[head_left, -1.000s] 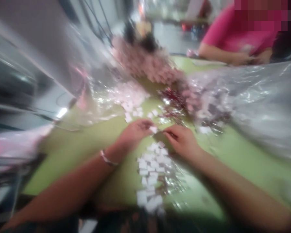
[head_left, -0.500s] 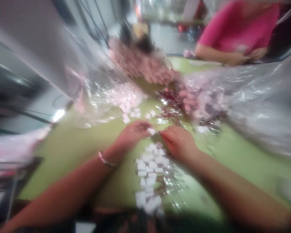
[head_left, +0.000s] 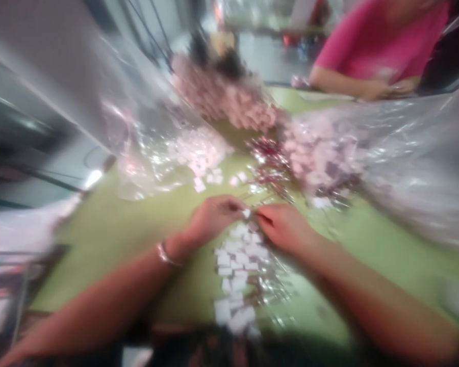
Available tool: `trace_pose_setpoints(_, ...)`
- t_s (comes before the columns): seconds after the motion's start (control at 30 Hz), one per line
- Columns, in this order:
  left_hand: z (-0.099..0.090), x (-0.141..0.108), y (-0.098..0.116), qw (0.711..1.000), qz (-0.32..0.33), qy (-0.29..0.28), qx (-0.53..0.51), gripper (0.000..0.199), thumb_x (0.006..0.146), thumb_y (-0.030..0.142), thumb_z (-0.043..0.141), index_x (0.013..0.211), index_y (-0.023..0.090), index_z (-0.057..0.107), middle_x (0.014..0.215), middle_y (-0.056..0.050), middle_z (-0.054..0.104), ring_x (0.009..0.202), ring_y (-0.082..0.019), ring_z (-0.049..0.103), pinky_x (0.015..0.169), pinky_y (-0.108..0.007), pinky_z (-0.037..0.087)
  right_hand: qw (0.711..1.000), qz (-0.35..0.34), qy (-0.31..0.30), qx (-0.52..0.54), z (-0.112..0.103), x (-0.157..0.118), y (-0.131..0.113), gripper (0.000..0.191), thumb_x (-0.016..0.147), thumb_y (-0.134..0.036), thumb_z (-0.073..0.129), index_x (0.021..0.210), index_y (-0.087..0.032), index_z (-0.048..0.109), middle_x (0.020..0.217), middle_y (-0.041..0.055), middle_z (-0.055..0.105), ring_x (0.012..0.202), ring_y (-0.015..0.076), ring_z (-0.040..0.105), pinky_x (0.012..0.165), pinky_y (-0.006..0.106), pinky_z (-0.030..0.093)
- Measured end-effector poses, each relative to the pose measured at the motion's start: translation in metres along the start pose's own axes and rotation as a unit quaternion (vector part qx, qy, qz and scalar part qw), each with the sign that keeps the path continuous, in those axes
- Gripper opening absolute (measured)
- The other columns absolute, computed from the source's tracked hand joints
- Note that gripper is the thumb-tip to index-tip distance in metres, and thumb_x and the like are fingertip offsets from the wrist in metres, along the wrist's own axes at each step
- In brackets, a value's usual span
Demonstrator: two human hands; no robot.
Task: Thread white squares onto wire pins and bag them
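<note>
Over the green table (head_left: pixel 137 219), my left hand (head_left: pixel 216 216) pinches a small white piece (head_left: pixel 246 213) at its fingertips. Just right of that piece, my right hand (head_left: pixel 281 224) has its fingers pressed together; what it holds is too small and blurred to name. Below both hands lies a column of white pieces (head_left: pixel 235 265), with shiny clear strips (head_left: pixel 271 285) along its right side. Dark red, shiny strands (head_left: pixel 270 163) lie beyond my hands.
Pink bundles (head_left: pixel 233 97) lie at the back. Pale pink pieces (head_left: pixel 197 148) sit by clear plastic (head_left: pixel 137 168) at left. Another pale pile (head_left: pixel 317 153) adjoins a large plastic sheet (head_left: pixel 421 168) at right. A person in a pink top (head_left: pixel 382 41) is across the table.
My left hand has shifted slightly right and down, with the white piece now nearer my right fingertips. My right hand has moved slightly down.
</note>
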State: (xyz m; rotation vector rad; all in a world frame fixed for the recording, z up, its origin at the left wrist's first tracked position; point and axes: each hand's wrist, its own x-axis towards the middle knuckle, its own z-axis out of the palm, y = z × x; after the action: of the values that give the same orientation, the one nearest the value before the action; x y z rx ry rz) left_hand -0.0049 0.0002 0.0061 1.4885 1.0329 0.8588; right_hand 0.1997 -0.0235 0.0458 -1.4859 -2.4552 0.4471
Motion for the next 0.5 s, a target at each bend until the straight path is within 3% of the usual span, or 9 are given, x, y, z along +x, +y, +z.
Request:
trace_pose_setpoints(0.23,0.005,-0.003,0.003,0.999,0.013,-0.024,0.027,0.017,0.075,0.033,0.073,0.084,0.018,0.074,0.087,-0.007,0.075,0.080,-0.019,0.069,0.075,-0.032,0.058,1.000,-0.002,-0.006,0.008,0.001,-0.001,-0.002,0.022,0.087,-0.017,0.046,0.069,-0.018,0.059,0.064,0.0023,0.060,0.057,0.0124,0.047,0.056,0.027,0.032)
trace_pose_setpoints(0.33,0.010,-0.009,0.010,0.992,0.060,-0.072,0.080,0.015,0.080,0.031,0.068,0.089,0.021,0.074,0.090,-0.006,0.074,0.081,-0.018,0.068,0.078,-0.032,0.056,0.994,-0.028,-0.097,0.041,-0.015,-0.002,0.007,0.026,0.085,-0.021,0.053,0.059,-0.019,0.056,0.057,-0.0007,0.057,0.052,0.0107,0.045,0.051,0.026,0.030)
trace_pose_setpoints(0.4,0.012,-0.014,0.019,0.977,0.115,-0.136,0.115,0.016,0.082,0.029,0.065,0.095,0.023,0.073,0.095,-0.006,0.074,0.086,-0.018,0.067,0.083,-0.034,0.054,0.989,-0.047,-0.129,0.061,-0.025,-0.001,0.017,0.027,0.086,-0.023,0.054,0.059,-0.020,0.058,0.058,-0.0020,0.059,0.052,0.0106,0.047,0.051,0.026,0.032)
trace_pose_setpoints(0.5,0.013,-0.019,0.031,0.937,0.189,-0.263,0.127,0.021,0.083,0.029,0.066,0.103,0.026,0.072,0.096,-0.006,0.073,0.089,-0.018,0.065,0.085,-0.035,0.052,1.000,-0.020,-0.011,0.016,-0.024,0.005,0.034,0.020,0.089,-0.022,0.050,0.079,-0.023,0.067,0.080,0.0014,0.067,0.070,0.0146,0.057,0.062,0.028,0.040)
